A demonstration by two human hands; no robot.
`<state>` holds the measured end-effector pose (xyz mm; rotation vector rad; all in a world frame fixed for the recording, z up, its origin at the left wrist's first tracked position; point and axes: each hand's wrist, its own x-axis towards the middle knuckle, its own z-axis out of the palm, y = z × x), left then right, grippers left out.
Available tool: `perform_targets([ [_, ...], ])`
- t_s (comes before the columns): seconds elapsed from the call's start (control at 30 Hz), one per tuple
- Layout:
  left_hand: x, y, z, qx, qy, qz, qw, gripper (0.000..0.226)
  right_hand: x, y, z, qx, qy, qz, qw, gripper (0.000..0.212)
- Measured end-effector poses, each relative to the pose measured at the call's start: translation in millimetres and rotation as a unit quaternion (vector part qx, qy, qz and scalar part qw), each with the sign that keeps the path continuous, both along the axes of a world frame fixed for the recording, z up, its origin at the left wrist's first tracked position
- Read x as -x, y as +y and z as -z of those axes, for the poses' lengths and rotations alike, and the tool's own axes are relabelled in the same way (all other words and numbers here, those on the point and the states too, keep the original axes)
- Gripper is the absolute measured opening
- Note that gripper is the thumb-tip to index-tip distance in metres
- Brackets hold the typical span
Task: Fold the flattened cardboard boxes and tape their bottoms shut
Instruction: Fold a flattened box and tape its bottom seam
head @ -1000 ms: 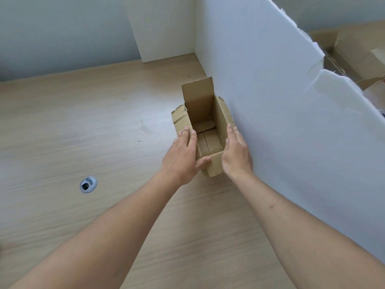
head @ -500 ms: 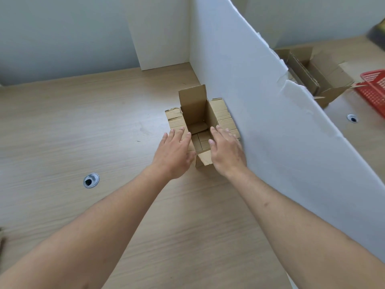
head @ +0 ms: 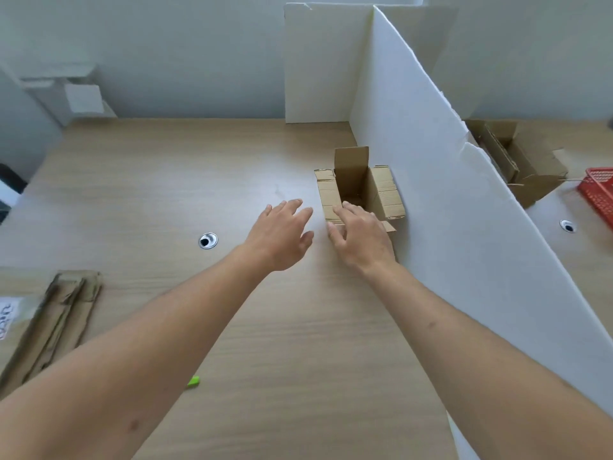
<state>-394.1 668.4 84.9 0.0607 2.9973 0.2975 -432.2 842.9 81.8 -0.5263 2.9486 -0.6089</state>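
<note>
Box of brown cardboard, erected, standing right of centre in the frame on the wooden table, open top up, all four top flaps splayed; its right flap touches or nearly touches the white divider board. Right hand rests on the box's near edge, fingers loosely curled over the near flap, thumb at the box's left corner; not clearly gripping. Left hand hovers just left of the box, palm down, fingers spread wide, holding nothing, apart from the cardboard. Stack of flattened boxes at lower left edge, blurred. Small green object low in frame by the left forearm; kind cannot be told. Beyond the divider, upper right: another opened box and a red basket.
</note>
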Motion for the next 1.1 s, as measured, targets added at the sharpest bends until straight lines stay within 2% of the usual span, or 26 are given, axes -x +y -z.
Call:
perform_targets([
  [0.27, -140, -14, -36, 0.020, 0.012, -0.104, 0.994, 0.054, -112, -26, -19, 0.018, 0.016, -0.097, 0.995, 0.046],
  [0.53, -262, -50, -35, 0.014, 0.028, -0.178, 0.984, 0.053, -212, -72, -26, 0.016, 0.020, -0.189, 0.982, 0.045],
  [0.73, -333, -110, -31, 0.001, 0.023, -0.257, 0.966, 0.054, -267, -138, -35, 0.011, 0.016, -0.256, 0.966, 0.043],
  [0.93, -391, -195, -32, -0.002, 0.038, -0.286, 0.958, 0.055, -310, -232, -34, -0.008, 0.011, -0.306, 0.952, 0.041],
  [1.1, -431, -282, -26, -0.005, 0.023, -0.290, 0.957, 0.050, -350, -321, -26, -0.019, -0.009, -0.303, 0.953, 0.038],
])
